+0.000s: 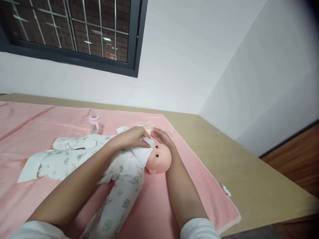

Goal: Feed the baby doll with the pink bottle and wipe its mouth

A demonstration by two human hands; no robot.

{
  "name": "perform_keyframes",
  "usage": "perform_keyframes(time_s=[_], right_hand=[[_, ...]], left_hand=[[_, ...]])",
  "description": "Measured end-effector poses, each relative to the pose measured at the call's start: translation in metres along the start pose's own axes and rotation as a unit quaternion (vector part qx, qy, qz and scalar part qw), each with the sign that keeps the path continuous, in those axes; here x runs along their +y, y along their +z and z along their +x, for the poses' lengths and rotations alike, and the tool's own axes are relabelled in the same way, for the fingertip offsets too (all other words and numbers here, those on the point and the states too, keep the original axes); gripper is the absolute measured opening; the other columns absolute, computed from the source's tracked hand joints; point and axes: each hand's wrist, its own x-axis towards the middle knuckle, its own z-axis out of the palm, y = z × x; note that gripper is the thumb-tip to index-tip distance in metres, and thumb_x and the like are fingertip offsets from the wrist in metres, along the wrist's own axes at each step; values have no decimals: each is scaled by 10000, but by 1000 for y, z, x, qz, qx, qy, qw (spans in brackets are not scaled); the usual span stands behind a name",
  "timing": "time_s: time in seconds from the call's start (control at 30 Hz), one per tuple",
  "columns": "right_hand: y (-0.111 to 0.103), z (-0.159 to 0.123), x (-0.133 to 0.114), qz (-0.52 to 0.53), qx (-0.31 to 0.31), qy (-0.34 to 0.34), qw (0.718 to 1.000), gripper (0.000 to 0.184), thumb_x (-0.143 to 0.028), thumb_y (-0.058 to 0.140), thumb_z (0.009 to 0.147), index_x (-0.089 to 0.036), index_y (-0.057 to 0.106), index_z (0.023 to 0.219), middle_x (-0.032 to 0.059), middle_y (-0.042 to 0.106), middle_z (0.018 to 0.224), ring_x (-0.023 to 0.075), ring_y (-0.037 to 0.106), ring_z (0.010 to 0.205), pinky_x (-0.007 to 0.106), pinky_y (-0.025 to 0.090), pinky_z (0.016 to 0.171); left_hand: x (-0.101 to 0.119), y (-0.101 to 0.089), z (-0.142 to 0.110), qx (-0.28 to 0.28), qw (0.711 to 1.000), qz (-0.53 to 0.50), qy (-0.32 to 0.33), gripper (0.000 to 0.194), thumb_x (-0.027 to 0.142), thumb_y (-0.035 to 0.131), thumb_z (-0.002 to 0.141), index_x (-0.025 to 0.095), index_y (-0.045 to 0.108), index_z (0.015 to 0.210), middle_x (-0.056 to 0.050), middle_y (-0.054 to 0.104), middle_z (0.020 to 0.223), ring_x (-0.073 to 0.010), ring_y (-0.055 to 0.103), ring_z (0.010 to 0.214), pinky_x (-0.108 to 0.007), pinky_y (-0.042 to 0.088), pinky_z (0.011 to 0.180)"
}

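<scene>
A baby doll (159, 159) lies on its back on a pink blanket (154, 202), dressed in a white suit with green animal prints. A white cloth (141, 155) covers its neck and chin. Above the doll's chest, my left hand (136, 136) is closed on a small white folded piece (149, 142), perhaps tissue or cloth, which reaches the doll's mouth. My right hand (162, 136) rests at the far side of the head, fingers stretched out and holding nothing visible. Its wrist lies against the top of the head. Partly hidden behind both hands is a clear plastic packet (147, 126).
A pink-lidded baby bottle (95, 123) stands beyond the doll's body. Near the blanket's right edge lies a small crumpled white piece (226, 190) on the wooden tabletop (214, 149). White walls and a barred window (74, 30) bound the far side.
</scene>
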Motion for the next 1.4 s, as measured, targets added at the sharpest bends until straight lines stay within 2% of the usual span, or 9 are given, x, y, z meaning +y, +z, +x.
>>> perform_keyframes(time_s=[0.2,0.37,0.47,0.67,0.83,0.97,1.03,1.23,1.4], right_hand=[[0,-2,-1,2,-7,-5,1000,146,-91,619,821,-164,654,943,47,740,815,134,708,773,278,605,865],[0,-2,-1,2,-5,-1,1000,150,-83,610,824,-155,658,947,53,741,817,135,707,754,287,601,877],[1,-1,-1,1,-1,1,1000,145,-89,614,828,-164,659,945,49,741,821,133,705,749,290,600,882],[0,-1,-1,-5,-6,1,1000,148,-101,655,811,-159,658,947,54,734,829,140,706,769,310,586,919],[0,0,-1,-12,-1,-2,1000,135,-116,658,812,-167,658,937,54,735,836,148,705,801,338,574,949],[-1,1,0,-5,-4,-4,1000,137,-116,660,809,-160,662,939,57,735,831,148,707,795,322,586,916],[-2,1,1,-6,-3,-6,1000,133,-121,661,809,-160,662,936,55,735,828,147,707,791,314,591,902],[-3,2,2,-8,-13,-9,1000,151,-135,670,806,-172,660,952,51,736,837,143,707,803,321,582,931],[-4,4,3,-8,-14,-10,1000,172,-109,655,799,-169,657,960,44,738,833,139,708,783,329,582,932]], left_hand=[[-4,3,3,17,1000,12,-10,233,287,563,750,169,443,588,41,379,611,-112,342,603,-247,255,566],[-6,2,4,42,999,18,-19,142,260,544,736,160,593,647,17,532,643,-135,441,630,-245,309,599],[-4,-4,1,56,998,4,-35,179,280,554,741,146,673,738,-13,621,714,-161,510,675,-246,340,615],[15,-12,-14,-38,998,-51,-11,172,314,593,754,157,611,684,29,529,649,-123,460,614,-229,314,548],[20,-8,-14,-94,994,20,-49,124,274,588,740,175,563,670,36,507,622,-128,471,599,-244,294,517],[18,-2,-9,-79,993,52,-66,268,320,594,738,186,402,609,39,405,578,-120,407,545,-264,252,492],[20,1,-8,-73,993,61,-69,264,309,573,746,188,380,611,36,402,582,-121,398,539,-270,246,492],[22,1,-9,-61,992,86,-64,208,262,560,748,188,413,621,38,429,580,-125,415,544,-270,253,498],[15,-1,-6,-41,995,86,-39,75,247,594,745,183,594,706,21,607,687,-155,542,655,-253,327,559]])
